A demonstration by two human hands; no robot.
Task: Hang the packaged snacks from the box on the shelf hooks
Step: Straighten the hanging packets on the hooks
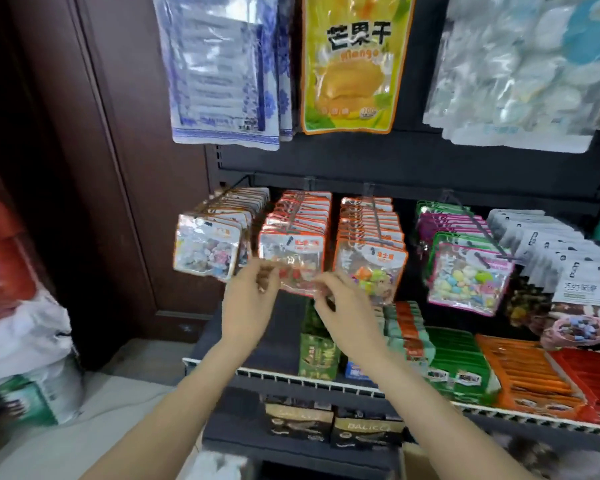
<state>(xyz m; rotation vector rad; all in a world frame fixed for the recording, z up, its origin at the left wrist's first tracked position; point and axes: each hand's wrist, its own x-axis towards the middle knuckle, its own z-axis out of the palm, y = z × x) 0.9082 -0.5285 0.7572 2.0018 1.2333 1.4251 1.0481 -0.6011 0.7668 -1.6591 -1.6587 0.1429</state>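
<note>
Both my hands hold the lower edge of an orange-bordered clear snack packet [291,258], the front one of a row on a shelf hook [293,216]. My left hand [250,299] pinches its bottom left corner, and my right hand [340,306] pinches its bottom right. The packet shows red and white sweets inside. Full rows of similar packets hang on the hooks to the left [207,249] and right [369,268]. A corner of a cardboard box [430,462] shows at the bottom of the view.
Pink-and-green packets [468,271] and white packets [548,247] hang further right. A wire-fronted shelf [326,377] below holds green, orange and red packs. Large bags, one of mango [355,60], hang above. White sacks [25,341] stand on the floor at left beside a brown door.
</note>
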